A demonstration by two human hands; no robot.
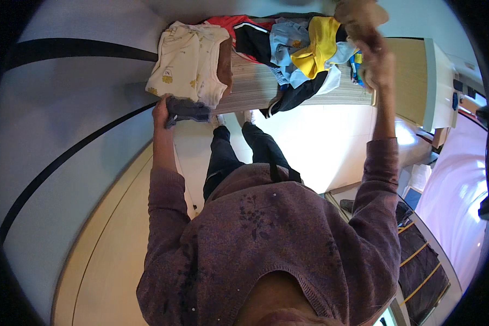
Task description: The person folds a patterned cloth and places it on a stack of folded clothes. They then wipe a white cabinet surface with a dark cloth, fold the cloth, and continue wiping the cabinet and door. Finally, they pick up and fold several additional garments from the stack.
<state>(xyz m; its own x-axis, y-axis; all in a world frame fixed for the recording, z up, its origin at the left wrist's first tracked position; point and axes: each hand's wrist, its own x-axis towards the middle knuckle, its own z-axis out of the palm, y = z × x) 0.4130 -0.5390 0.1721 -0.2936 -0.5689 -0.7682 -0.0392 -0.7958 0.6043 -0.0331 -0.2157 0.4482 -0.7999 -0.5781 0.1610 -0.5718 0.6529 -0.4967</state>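
Note:
At the left end of the bench, my left hand (161, 112) holds a small dark grey cloth item (188, 111) by its end, just below a cream garment with yellow prints (179, 61). Brown fabric (224, 65) shows beside that garment. My right hand (377, 61) is raised and blurred at the right end, near a blue patterned cloth (355, 67); a brownish blurred shape lies above it, and whether it is held I cannot tell. Between the hands lie a yellow garment (320, 49), a light blue garment (287, 40), a red and black garment (252, 40) and a black one (299, 95).
The clothes rest on a striped wooden-look bench (254, 87) in front of my feet. A pale cabinet (407, 81) stands at its right end. A grey panel with black bands (81, 85) rises on the left. Behind at right is a rack with dark fabric (419, 265).

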